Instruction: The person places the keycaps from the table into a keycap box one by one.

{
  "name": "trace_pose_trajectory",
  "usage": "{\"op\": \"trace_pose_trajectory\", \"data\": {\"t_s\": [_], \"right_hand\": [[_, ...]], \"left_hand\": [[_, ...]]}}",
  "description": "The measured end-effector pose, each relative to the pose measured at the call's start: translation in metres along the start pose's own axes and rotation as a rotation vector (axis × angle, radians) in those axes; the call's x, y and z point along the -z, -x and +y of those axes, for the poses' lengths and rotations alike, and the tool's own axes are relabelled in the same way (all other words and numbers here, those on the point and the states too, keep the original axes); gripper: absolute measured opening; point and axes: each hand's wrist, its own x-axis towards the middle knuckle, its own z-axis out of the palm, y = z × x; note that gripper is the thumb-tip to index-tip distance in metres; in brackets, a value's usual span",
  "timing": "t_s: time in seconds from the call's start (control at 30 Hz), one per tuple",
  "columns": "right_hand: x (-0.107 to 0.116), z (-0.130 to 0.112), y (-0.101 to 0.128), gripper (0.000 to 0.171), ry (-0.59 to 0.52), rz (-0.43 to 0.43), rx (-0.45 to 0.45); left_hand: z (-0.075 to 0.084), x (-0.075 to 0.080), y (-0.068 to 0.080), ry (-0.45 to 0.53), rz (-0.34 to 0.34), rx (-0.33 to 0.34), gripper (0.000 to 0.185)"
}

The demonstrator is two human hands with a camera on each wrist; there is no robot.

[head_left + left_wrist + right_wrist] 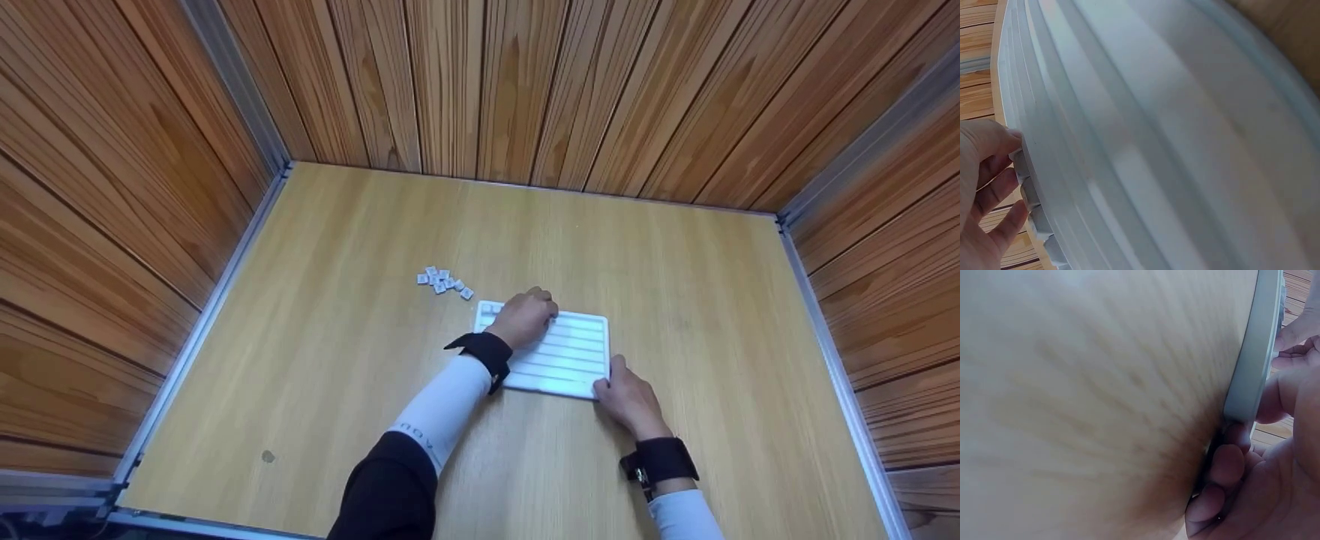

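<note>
A white ridged tray (562,360) with long parallel slots lies on the wooden table. My left hand (523,319) reaches over its far edge. In the left wrist view, the left thumb and forefinger pinch a small whitish square tile (1020,166) at the top slot; more tiles (1040,222) stand in a row beside it, near the other fingertips. My right hand (630,394) grips the tray's near right corner, thumb on top and fingers curled at the side and underneath. Beyond the tray's far left corner lies a loose cluster of similar tiles (442,280).
Wood-panelled walls (517,90) enclose the table (315,337) at the back and both sides, with metal rails (214,315) along the edges. A small dark round spot (268,456) marks the tabletop at the near left.
</note>
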Motion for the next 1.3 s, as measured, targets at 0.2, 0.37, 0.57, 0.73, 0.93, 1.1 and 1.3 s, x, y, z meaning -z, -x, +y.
{"op": "trace_pose_trajectory", "data": {"t_s": [0.2,0.37,0.57,0.73,0.93,1.1,1.3], "right_hand": [[-0.001,0.0,0.0,0.026,0.003,0.002,0.003],[-0.001,0.0,0.0,0.027,-0.002,0.004,0.008],[-0.002,0.0,0.0,0.028,0.002,0.018,0.027],[-0.002,0.001,0.0,0.025,0.012,0.019,0.033],[-0.001,0.0,0.0,0.025,0.013,0.01,0.024],[-0.001,0.0,-0.001,0.027,0.008,0.005,0.013],[-0.001,0.001,0.0,0.028,0.007,0.009,0.009]], "left_hand": [[0.001,0.0,0.0,-0.001,-0.017,0.007,0.019],[0.001,0.001,0.0,-0.004,-0.059,0.01,0.023],[-0.004,0.005,0.003,0.001,-0.072,0.02,0.023],[-0.013,0.012,0.006,-0.01,-0.048,0.041,0.02],[-0.025,0.021,0.01,-0.025,-0.027,0.069,0.024],[-0.035,0.026,0.015,-0.013,-0.051,0.111,0.029],[-0.049,0.032,0.021,0.009,-0.044,0.159,0.031]]}}
